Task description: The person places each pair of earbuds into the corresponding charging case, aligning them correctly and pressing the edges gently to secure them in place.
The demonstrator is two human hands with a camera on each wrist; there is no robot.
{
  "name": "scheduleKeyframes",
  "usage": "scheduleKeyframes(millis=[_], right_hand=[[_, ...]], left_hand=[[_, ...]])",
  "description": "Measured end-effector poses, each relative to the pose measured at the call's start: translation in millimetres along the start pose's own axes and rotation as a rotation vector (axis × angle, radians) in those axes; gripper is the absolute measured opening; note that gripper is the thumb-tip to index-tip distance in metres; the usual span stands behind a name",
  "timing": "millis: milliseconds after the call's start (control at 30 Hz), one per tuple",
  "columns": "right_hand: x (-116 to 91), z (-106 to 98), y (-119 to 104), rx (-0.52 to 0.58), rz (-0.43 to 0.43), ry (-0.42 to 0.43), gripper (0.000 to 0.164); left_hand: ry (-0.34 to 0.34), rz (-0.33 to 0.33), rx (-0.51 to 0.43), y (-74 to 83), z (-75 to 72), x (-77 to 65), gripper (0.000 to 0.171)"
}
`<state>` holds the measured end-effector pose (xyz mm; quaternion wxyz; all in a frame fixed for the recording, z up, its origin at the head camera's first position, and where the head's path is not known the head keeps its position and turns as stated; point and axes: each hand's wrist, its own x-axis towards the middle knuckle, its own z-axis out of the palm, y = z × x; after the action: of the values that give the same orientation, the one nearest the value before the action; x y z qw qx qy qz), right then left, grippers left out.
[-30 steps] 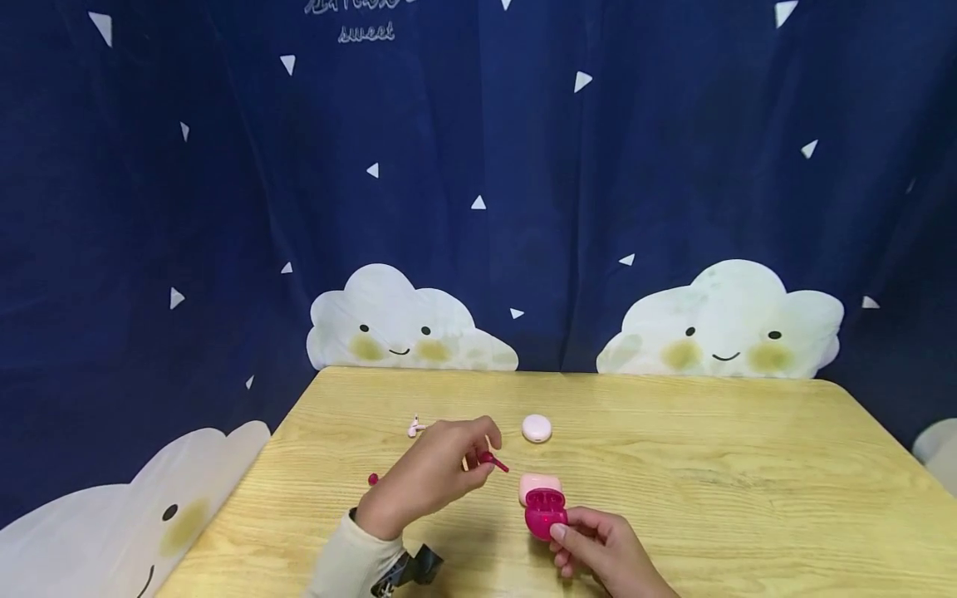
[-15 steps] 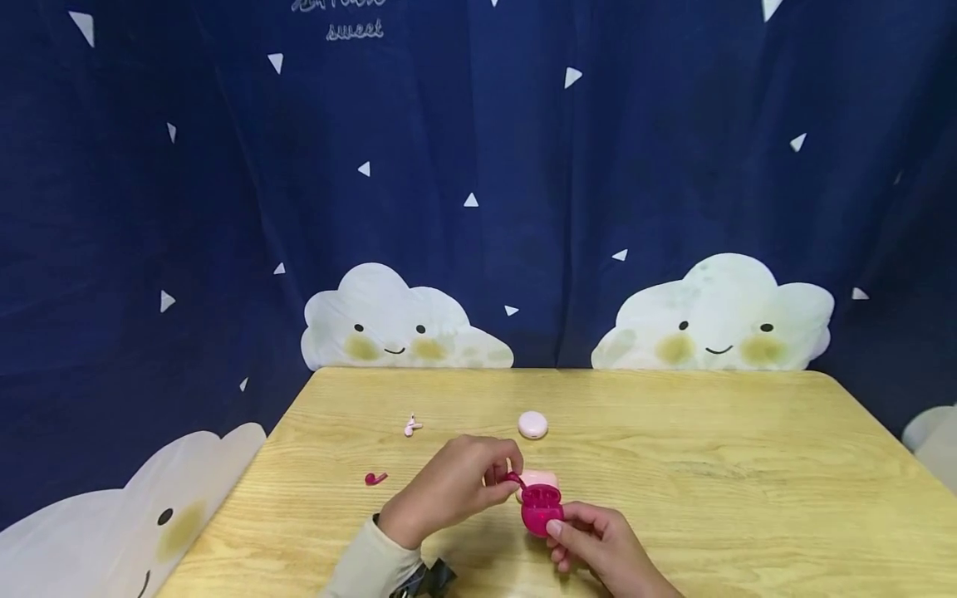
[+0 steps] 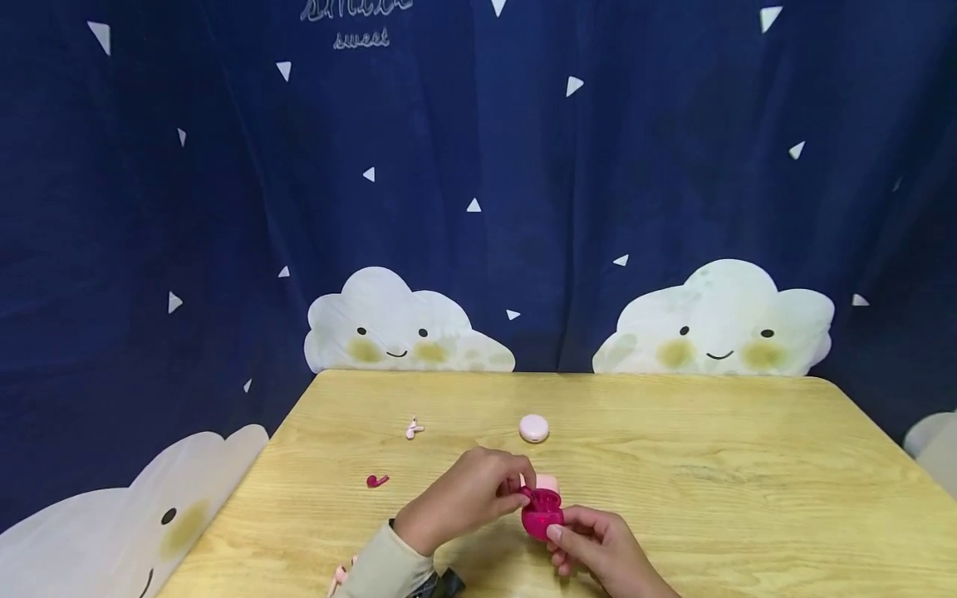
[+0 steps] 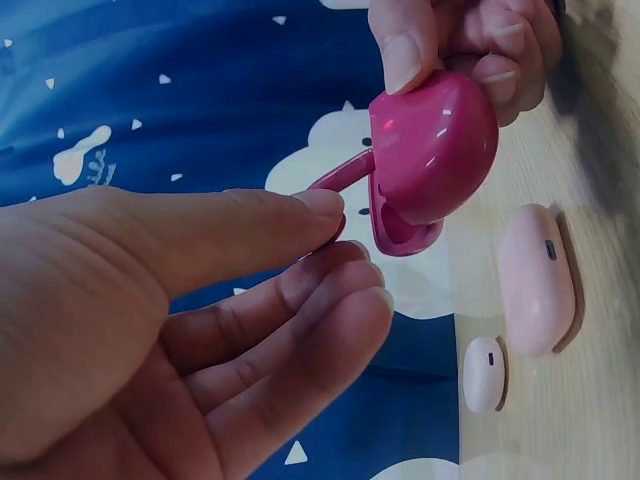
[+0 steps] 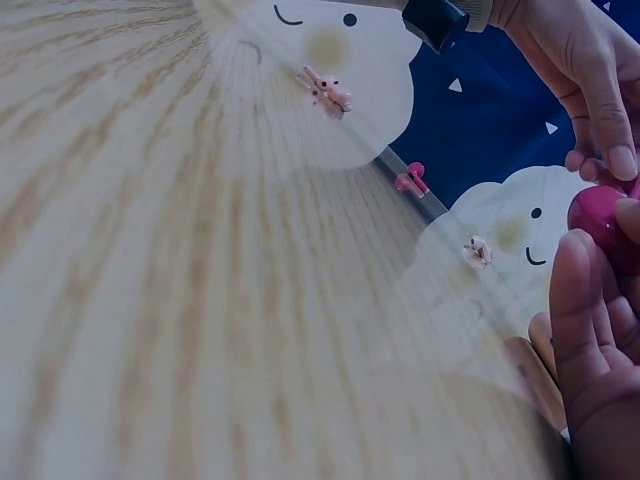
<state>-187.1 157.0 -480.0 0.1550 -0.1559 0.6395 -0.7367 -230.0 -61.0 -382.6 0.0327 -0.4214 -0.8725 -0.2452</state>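
Note:
In the head view my right hand (image 3: 609, 548) grips a magenta earbud case (image 3: 540, 525) with its lid raised, thumb on the front. My left hand (image 3: 467, 498) reaches in from the left, fingertips right at the case opening. Between thumb and fingers it pinches a magenta earbud (image 4: 343, 173), whose stem points into the case in the left wrist view; the bud end is mostly covered by the fingers. A second magenta earbud (image 3: 376, 481) lies on the table to the left.
Behind the magenta case sits a pink case (image 3: 548, 482), partly hidden. Farther back are a round pale pink case (image 3: 534, 428) and pale pink earbuds (image 3: 414, 428). Other pink earbuds (image 3: 341, 573) show beside the left sleeve. A dark blue curtain (image 3: 538, 166) hangs behind the wooden table (image 3: 710, 465).
My left hand has moved right with the magenta earbud, bringing it from beside the case to its opening. The right hand and the case have stayed nearly still.

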Motion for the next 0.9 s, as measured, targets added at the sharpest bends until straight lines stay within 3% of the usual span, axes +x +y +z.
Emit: scheduleKeyframes(millis=[433,900], right_hand=[[-0.4,0.7,-0.4,0.003,0.019,0.008,0.034],[-2.7,1.5,1.6,-0.002,-0.025,-0.006,0.032]], left_hand=[[-0.014,0.038,0.01,-2.2,3.1,-1.2,0.013],[-0.047,0.052,0.022,-0.2,4.9,-0.2,0.018]])
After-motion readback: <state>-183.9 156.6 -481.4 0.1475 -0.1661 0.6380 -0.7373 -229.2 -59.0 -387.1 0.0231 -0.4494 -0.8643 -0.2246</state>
